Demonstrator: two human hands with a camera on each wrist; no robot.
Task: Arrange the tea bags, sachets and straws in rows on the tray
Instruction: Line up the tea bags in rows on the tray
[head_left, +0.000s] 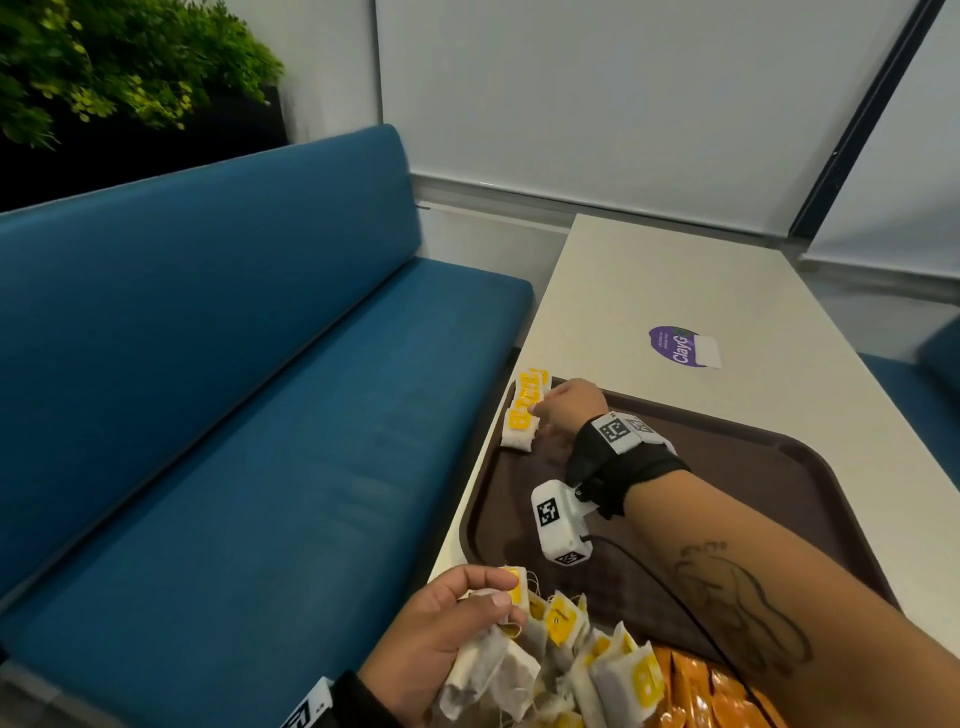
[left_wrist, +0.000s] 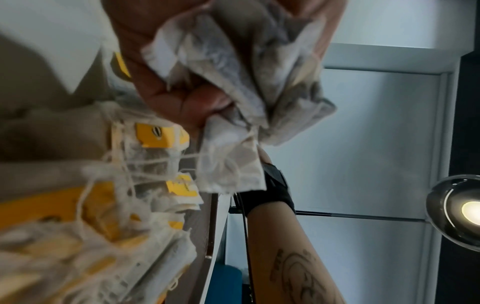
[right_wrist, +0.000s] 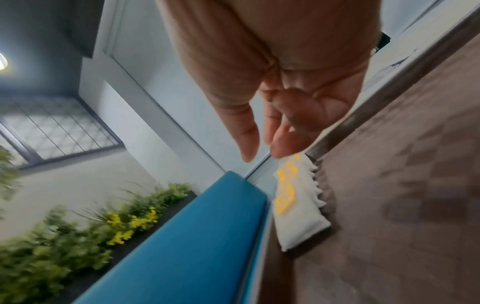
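We see a dark brown textured plastic tray (head_left: 753, 467) on a white table (head_left: 675, 291), and use the tray as our landmark. A row of white paper tea bags with yellow tags (head_left: 524, 410) lies overlapped along the tray's far left rim, next to the blue padded bench (head_left: 234, 389).

Our right hand (head_left: 569, 405) reaches to that far left corner. In the right wrist view the right fingers (right_wrist: 283, 144) are loosely extended, thumb apart from forefinger, nothing gripped between them; the fingertips are at the far end of the row (right_wrist: 296, 197), just above it. We cannot tell if they actually touch the top bag.

Our left hand (head_left: 447, 629) is at the tray's near left corner, fingers curled tight round a bunch of crumpled white tea bags (left_wrist: 233, 72), thumb pressing on one yellow tag. Strings hang tangled from the bunch. Just beside that hand, a loose heap of more yellow-tagged tea bags (head_left: 597, 660) sits on the tray's near edge, touching the orange foil sachets (head_left: 711, 691) at the near side of the tray.

A purple round sticker (head_left: 675, 345) is on the table beyond the tray's far rim.
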